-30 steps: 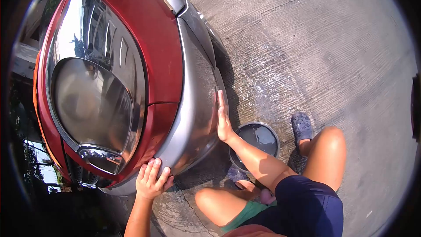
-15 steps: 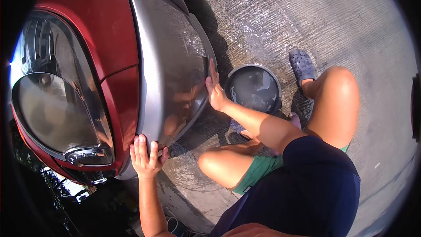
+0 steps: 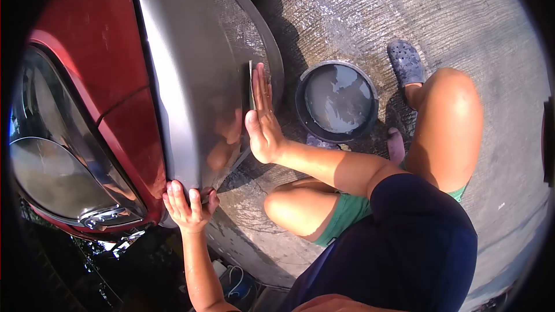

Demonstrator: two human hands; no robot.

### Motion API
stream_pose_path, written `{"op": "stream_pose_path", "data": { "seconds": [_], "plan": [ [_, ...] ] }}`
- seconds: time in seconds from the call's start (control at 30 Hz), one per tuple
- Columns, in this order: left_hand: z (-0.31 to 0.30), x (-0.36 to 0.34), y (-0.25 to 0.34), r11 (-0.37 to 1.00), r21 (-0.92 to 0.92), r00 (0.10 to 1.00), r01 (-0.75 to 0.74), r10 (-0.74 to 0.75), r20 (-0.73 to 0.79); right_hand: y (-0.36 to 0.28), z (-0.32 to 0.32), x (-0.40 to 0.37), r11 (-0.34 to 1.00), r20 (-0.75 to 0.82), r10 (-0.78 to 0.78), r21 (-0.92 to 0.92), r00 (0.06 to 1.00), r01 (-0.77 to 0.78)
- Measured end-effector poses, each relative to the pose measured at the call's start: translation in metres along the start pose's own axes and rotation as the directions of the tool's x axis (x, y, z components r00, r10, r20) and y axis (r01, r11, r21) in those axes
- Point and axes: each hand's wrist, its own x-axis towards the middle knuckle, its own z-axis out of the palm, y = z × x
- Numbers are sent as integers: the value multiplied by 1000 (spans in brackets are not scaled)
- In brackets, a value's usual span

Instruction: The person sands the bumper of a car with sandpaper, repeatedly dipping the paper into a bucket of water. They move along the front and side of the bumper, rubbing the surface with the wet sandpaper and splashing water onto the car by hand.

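My left hand (image 3: 189, 207) rests with its fingers apart on the lower corner of the grey bumper (image 3: 191, 81) of a red car (image 3: 81, 23). Flat and stretched out, my right hand (image 3: 265, 118) is beside the bumper's side face. A thin, light-edged sheet (image 3: 251, 84) shows between its fingers and the bumper; what it is made of cannot be made out. Just right of that hand, a round dark basin (image 3: 300, 101) of cloudy grey water stands on the ground.
Wet, ridged concrete (image 3: 341, 17) lies around the basin. A grey clog (image 3: 406, 62) is on one foot beyond my bent knee (image 3: 454, 110), and a pinkish object (image 3: 395, 145) lies near the basin. At bottom left is a white cable (image 3: 236, 280). The headlight (image 3: 52, 179) faces left.
My right hand has moved left along the bumper and turned more upright, and the thin sheet now shows beside it. My left hand stays at the corner. The whole view has shifted slightly.
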Motion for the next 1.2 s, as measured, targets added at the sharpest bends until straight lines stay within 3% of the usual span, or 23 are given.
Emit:
{"op": "stream_pose_path", "data": {
  "seconds": [0.03,0.07,0.13,0.17,0.2,0.27,0.37,0.4,0.47,0.53,0.6,0.67,0.77,0.8,0.87,0.93,1.0,1.07,1.13,1.2],
  "plan": [
    [-1,1,-1,1000,6,1000,-12,12,2,-10,10,-33,999,114,-44,29,993,41],
    [0,2,-1,1000,10,1000,-22,22,7,-13,14,-51,996,220,16,83,975,-35],
    [4,4,0,1000,10,1000,-21,21,-5,14,1,-22,998,74,-48,-48,996,51],
    [0,2,-1,1000,6,1000,-25,25,0,38,-3,3,994,-50,82,-69,995,-85],
    [-2,-1,0,1000,5,1000,-16,16,9,74,-12,18,954,-9,295,-51,956,-295],
    [1,0,-1,1000,12,1000,1,-1,-4,91,-11,-2,981,-32,185,-51,982,-186],
    [2,1,1,1000,4,1000,7,-7,2,82,-15,-60,989,176,150,-18,973,-149],
    [0,-1,0,1000,0,1000,2,-2,8,98,-21,-52,988,174,138,-88,975,-125],
    [1,1,-3,1000,9,1000,-9,9,-1,120,-37,7,988,99,8,-153,995,8],
    [0,1,-1,1000,8,1000,-29,29,-10,139,-58,108,981,139,83,-184,987,-57],
    [0,-3,-2,999,28,1000,-30,30,0,168,-57,194,969,212,72,-247,975,-18],
    [2,-6,-4,999,11,999,-39,39,-15,197,-46,232,975,148,106,-210,983,-74],
    [-1,-6,-3,999,25,999,-40,40,9,195,-55,178,991,130,123,-65,984,-116],
    [-1,-7,-3,999,18,999,-43,43,11,185,-55,124,990,71,142,12,987,-143],
    [1,-9,-4,999,15,999,-47,47,3,163,-19,-16,988,-85,151,-10,985,-152],
    [2,-10,-6,999,9,999,-50,50,1,147,19,-118,986,40,165,-8,985,-165],
    [2,-12,-5,999,10,999,-47,47,5,148,25,-88,994,-139,55,-85,989,-67],
    [0,-15,-7,999,13,999,-52,52,9,163,-6,-13,986,-196,40,-152,980,-71],
    [1,-15,-7,999,14,999,-51,51,0,173,-47,76,982,-32,-12,-187,999,5],
    [2,-17,-8,998,24,998,-58,59,-16,157,-68,131,926,112,-36,-369,993,75]
  ]
}}
